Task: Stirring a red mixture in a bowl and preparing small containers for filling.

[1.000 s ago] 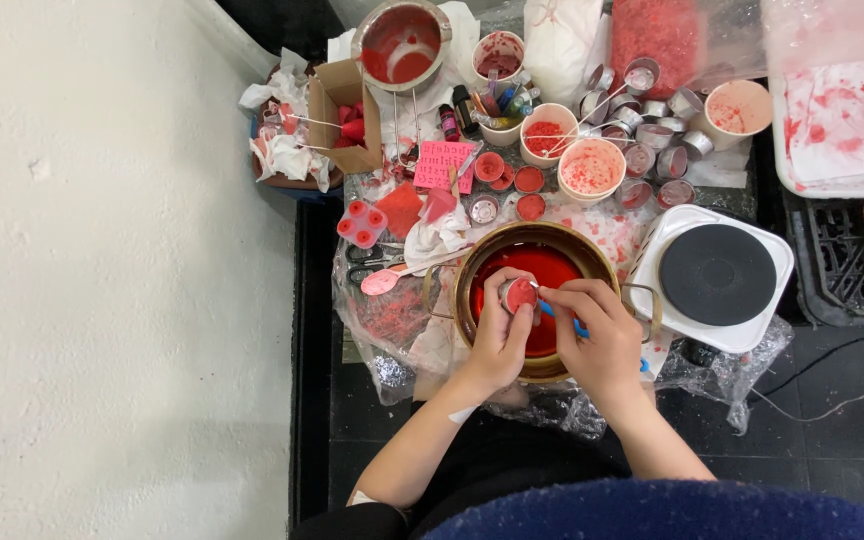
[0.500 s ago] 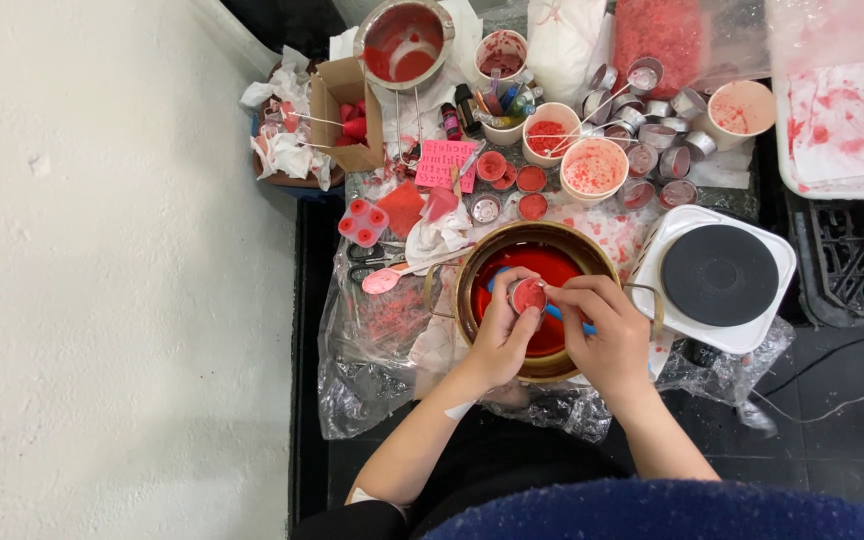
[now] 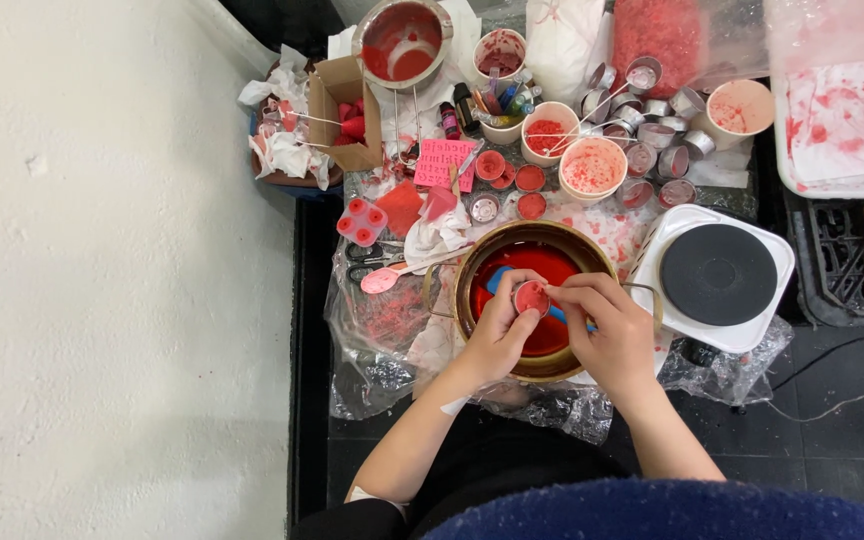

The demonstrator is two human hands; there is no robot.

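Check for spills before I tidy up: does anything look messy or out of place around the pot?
Yes. Red splatter stains the crumpled plastic sheet left of the pot, and the paper in the white tray is blotched red. Both hands hold a small red cup over the pot.

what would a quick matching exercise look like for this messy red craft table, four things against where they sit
Things:
1. small round tin
2. hot plate
3. cardboard box
4. pink spoon

Places:
A. far left of the table, by crumpled paper
B. right of the big pot, nothing on it
C. held by the left hand over the red liquid, right hand at its rim
D. lying just left of the big pot

Pairs: 1-C, 2-B, 3-A, 4-D
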